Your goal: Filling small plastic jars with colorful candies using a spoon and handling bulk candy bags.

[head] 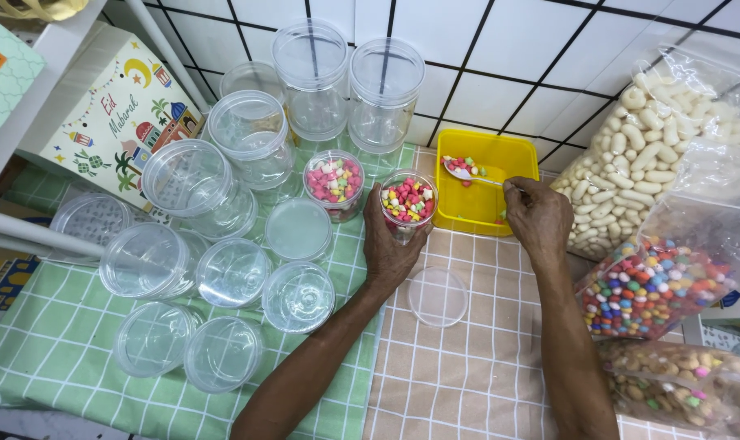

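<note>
Checked cloth, green on one half and beige on the other, covers the worktop (468, 383). Yellow tray (477, 191), the landmark here, sits at the back on the beige half, against the tiled wall. Right of the tray lean three clear bags: white puffs (631, 155), coloured sweets (647, 289) below them, and mixed nuts (680, 383) nearest the viewer. Left of the tray stands a crowd of empty clear jars (313, 77), some upright, some lying on their sides, with loose lids (298, 230) among them. Just left of the tray, a jar (408, 204) is filled to the brim with pink, green and white sweets; the left hand (390, 248) wraps its fingers around it from below. A second full jar (334, 183) stands beside it, further left. In front of the tray lies one loose lid (438, 295). The right hand (537, 216) is at the tray's right edge, fingers pinched on the handle of a spoon (460, 169) that carries a few sweets over the tray.
</note>
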